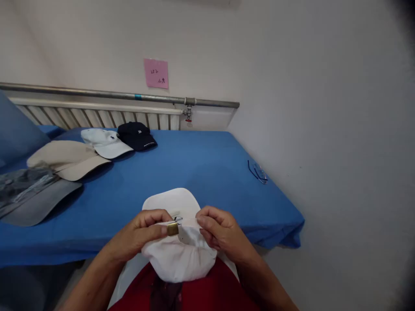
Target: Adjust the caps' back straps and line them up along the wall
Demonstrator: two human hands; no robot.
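Note:
A white cap [180,263] lies in front of my red clothing, its brim pointing away from me over the bed's near edge. My left hand [139,233] pinches the cap's back strap beside a brass-coloured buckle [173,229], with the thumb against the buckle. On the other side, my right hand [223,231] has its fingers closed on the cap's edge, thumb and forefinger together. Between the hands the opening of the cap shows its pale inside. Small dark marks show near the buckle, too small to make out.
On the blue bed sheet [184,168], a black cap [132,131], a white cap [105,142], a beige cap [69,157] and a grey cap [42,201] lie at the left. Glasses [258,172] rest near the right wall. A radiator [106,117] stands behind.

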